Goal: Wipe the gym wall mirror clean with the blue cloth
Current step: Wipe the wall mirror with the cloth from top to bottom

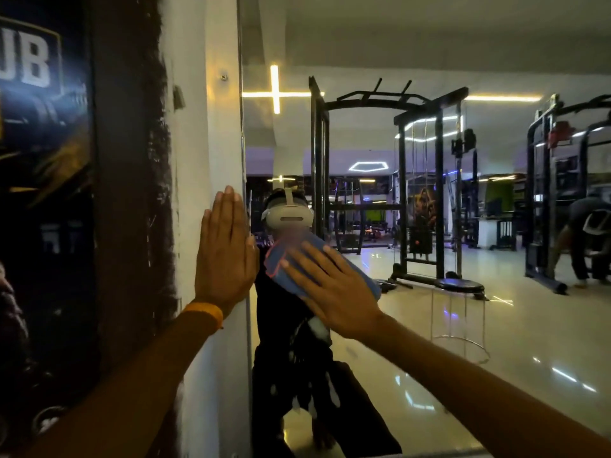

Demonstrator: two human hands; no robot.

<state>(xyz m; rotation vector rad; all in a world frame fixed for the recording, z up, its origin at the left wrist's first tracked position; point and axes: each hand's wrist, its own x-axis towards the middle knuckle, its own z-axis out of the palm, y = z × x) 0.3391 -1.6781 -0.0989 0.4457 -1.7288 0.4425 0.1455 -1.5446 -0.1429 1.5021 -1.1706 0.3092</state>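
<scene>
My left hand, with an orange band at the wrist, lies flat with straight fingers on the white wall, just left of the mirror. My right hand, fingers spread and straight, presses the blue cloth against the glass near its left edge. Farther off, black gym racks show in the reflection.

Mirror: large upright wall pane; its left edge meets a white wall.
Blue cloth: folded, with reddish edging, flat against the glass near the mirror's 9 o'clock edge, long axis running 10 to 4 o'clock, pressed under the right hand.
Marks: whitish blotches on the glass at the cloth's 6 o'clock.
</scene>
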